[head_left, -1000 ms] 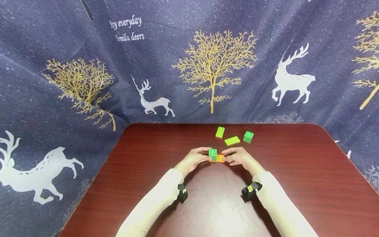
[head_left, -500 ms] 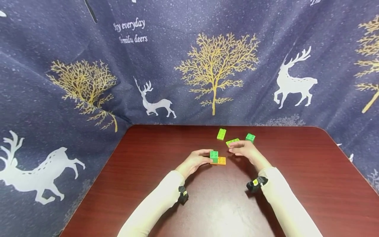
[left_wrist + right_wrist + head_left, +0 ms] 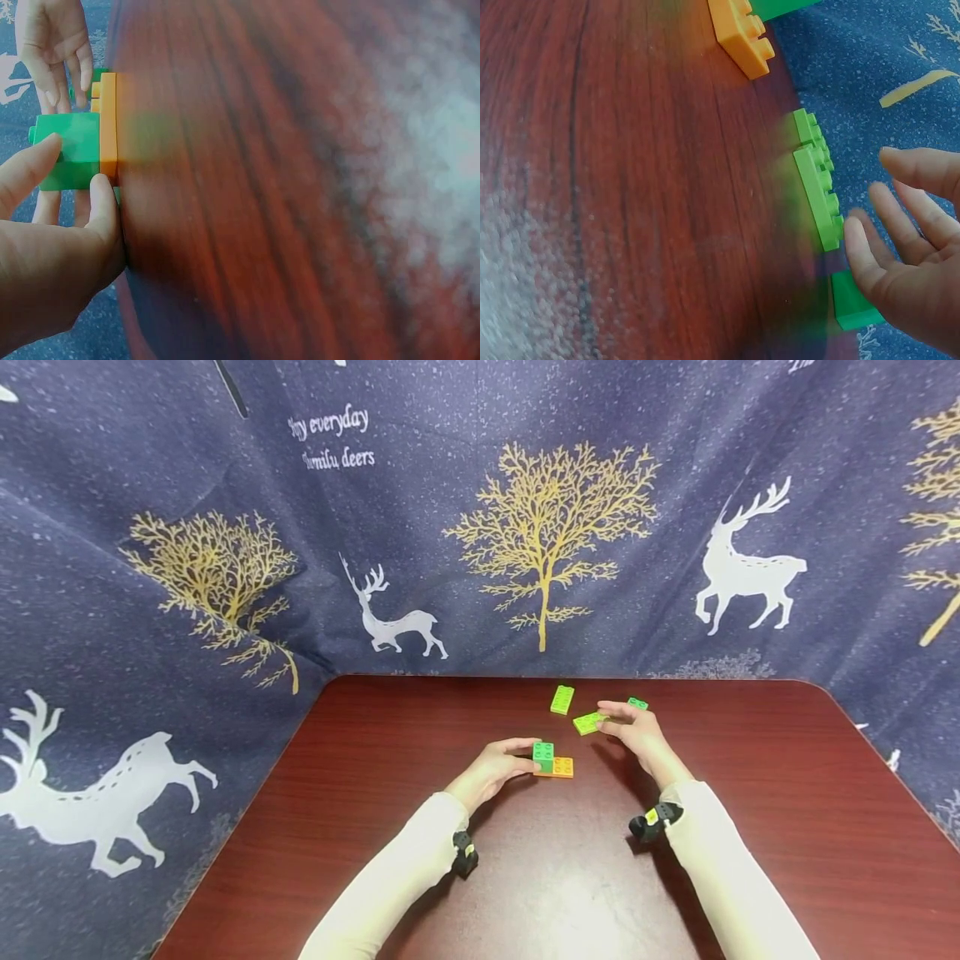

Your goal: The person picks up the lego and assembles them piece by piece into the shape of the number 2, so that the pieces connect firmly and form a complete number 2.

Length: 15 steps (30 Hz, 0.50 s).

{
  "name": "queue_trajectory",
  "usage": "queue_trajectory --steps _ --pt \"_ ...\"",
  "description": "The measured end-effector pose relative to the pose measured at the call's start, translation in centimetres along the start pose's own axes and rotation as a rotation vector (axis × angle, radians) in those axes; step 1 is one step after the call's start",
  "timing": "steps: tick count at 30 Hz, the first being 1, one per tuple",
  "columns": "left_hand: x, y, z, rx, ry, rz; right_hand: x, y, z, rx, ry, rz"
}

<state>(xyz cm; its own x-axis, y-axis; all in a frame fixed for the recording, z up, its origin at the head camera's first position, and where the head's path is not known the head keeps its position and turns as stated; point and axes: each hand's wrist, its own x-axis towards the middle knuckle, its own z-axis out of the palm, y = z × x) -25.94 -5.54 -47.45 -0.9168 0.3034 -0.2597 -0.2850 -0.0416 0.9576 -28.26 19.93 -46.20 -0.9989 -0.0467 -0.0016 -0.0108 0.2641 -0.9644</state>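
Left hand (image 3: 491, 767): curled in from 9 o'clock, pinching the green block (image 3: 543, 756) with digits on opposite sides; probably set low to steady block and base together.

Green block: seated on the 9 o'clock end of the orange plate (image 3: 562, 767), studs up; top uncovered thanks to the side grip.

Orange plate: under the green block, apparently flat on the table (image 3: 412, 718); bare studs showing toward 3 o'clock, away from the gripping digits.

Right hand (image 3: 643, 737): fingers and thumb loosely parted, gripping nothing; poised at the 3 o'clock end of the near lime plate (image 3: 587, 724), just beside or touching, contact not clear. Apparently parted to fit around the piece.

Near lime plate: lying studs up, between 1 and 2 o'clock from the green block; within easy reach.

Far lime plate (image 3: 562, 700): lying just past 12 o'clock from the green block, apart from both hands.

Rear block (image 3: 637, 702): green, at 2 o'clock from the green block; partly hidden by the right hand.

Table: wood-grained, supporting all pieces; glare at 6 o'clock.

Cloth (image 3: 450, 527): patterned, hanging beyond the 12 o'clock edge, probably as a backdrop.
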Motion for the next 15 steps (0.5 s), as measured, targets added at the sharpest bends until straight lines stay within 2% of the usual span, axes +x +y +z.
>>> queue_trajectory --steps 15 --pt "0.2 -0.4 -0.22 -0.001 -0.018 0.009 0.86 0.64 0.67 -0.052 -0.008 0.017"
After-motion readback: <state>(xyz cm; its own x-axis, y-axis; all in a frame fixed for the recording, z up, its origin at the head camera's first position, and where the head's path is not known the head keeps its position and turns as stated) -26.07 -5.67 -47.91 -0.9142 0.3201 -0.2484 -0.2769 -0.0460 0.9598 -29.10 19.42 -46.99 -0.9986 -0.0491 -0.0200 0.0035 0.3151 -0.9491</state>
